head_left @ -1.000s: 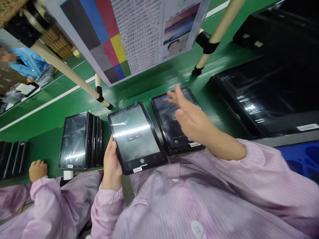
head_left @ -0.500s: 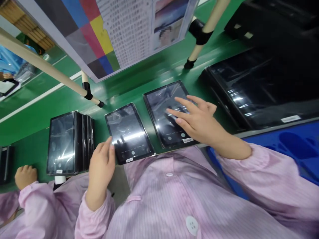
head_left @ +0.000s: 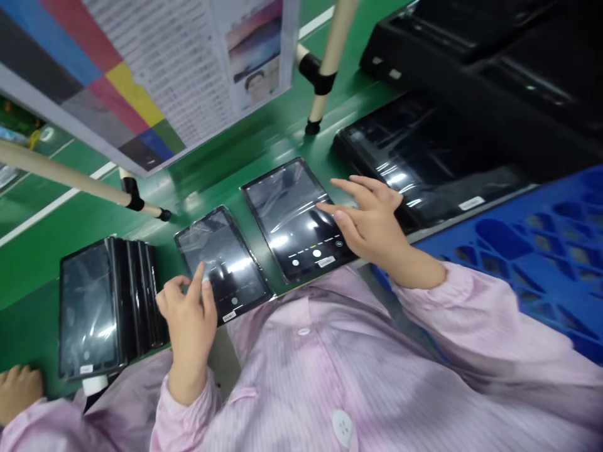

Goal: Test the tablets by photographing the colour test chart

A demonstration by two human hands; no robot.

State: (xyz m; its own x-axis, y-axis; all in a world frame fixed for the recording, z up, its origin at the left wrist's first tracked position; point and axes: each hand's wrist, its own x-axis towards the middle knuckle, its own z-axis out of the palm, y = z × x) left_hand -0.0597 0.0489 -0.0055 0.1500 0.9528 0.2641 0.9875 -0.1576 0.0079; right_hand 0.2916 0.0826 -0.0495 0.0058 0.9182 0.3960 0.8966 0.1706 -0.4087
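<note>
Two tablets with dark, glossy screens lie side by side on the green table in front of me. Over the lower left part of the left tablet point(head_left: 230, 251) is my left hand point(head_left: 191, 314), its index finger stretched onto the screen and the other fingers loosely bent. My right hand point(head_left: 372, 223) hovers at the right edge of the right tablet point(head_left: 287, 213), fingers spread and the index pointing at the screen. Camera-like buttons show along the lower edge of both screens, brighter on the right one. Neither hand holds anything.
A stack of tablets point(head_left: 89, 307) stands at left, near a co-worker's hand point(head_left: 19, 389). Dark tablets point(head_left: 438, 169) and black cases lie at right, above a blue crate point(head_left: 527, 251). A pipe stand point(head_left: 325, 75) carries a printed colour chart point(head_left: 127, 94).
My left hand has moved from the left tablet's edge onto its screen. The right tablet's screen controls have brightened. The whole view has shifted, so most things appear further left.
</note>
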